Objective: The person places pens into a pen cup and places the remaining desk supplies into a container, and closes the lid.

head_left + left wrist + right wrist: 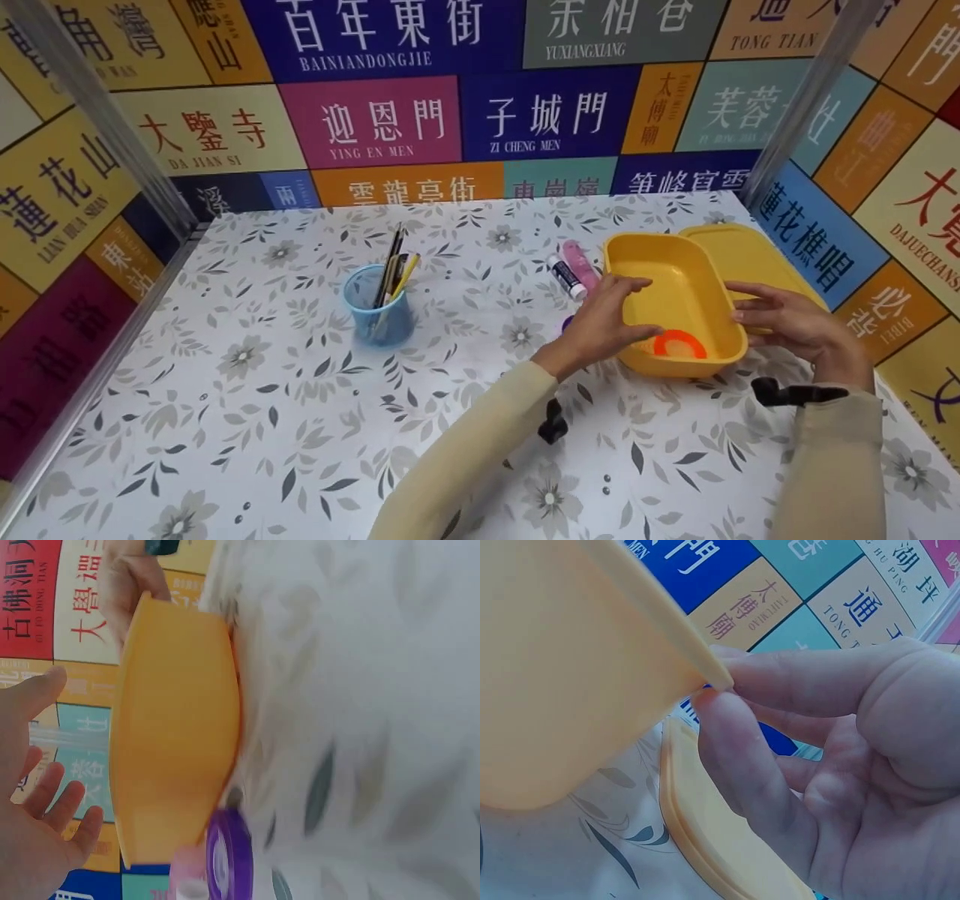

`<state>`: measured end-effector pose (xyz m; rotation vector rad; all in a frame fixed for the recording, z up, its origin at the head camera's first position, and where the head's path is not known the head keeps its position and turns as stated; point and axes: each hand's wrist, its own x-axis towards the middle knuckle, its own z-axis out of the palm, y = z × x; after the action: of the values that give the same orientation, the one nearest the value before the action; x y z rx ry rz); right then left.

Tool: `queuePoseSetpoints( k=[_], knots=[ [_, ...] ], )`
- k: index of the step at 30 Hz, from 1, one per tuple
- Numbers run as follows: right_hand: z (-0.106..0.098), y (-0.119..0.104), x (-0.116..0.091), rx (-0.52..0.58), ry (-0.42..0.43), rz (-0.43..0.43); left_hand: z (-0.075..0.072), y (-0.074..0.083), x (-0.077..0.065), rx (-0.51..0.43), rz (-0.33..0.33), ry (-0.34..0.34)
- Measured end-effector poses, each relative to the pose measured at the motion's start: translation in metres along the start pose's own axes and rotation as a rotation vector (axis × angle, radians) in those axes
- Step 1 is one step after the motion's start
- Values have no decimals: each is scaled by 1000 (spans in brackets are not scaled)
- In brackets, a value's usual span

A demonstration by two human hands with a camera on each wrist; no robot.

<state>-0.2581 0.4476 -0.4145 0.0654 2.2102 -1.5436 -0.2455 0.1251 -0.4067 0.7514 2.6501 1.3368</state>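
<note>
A yellow plastic box (675,292) stands without its lid at the right of the table, with an orange ring-shaped thing (681,344) inside at its near end. My right hand (787,322) pinches the box's right rim; in the right wrist view the thumb (735,742) and forefinger close on that edge. Over the left rim, my left hand (592,322) has its fingers spread and holds nothing. From the left wrist, that hand (37,795) shows apart from the box wall (176,735). A purple tape roll (229,853) lies beside the box, mostly hidden by my left hand in the head view.
The yellow lid (757,259) lies behind and right of the box. Left of the box are a glue stick (566,277) and a pink object (579,262). A blue mesh cup (381,315) with pens stands further left. Printed panels (382,120) enclose the table's back and sides.
</note>
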Motion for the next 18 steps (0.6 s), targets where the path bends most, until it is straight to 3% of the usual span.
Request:
queuePoseSetpoints(
  k=[10, 14, 18],
  knots=[
    [-1, 0, 0, -9, 10, 12, -32, -27, -12, 2, 14, -43],
    [0, 1, 1, 0, 8, 2, -36, -33, -13, 17, 15, -8],
    [2, 1, 1, 13, 23, -2, -37, -40, -13, -50, 12, 54]
  ],
)
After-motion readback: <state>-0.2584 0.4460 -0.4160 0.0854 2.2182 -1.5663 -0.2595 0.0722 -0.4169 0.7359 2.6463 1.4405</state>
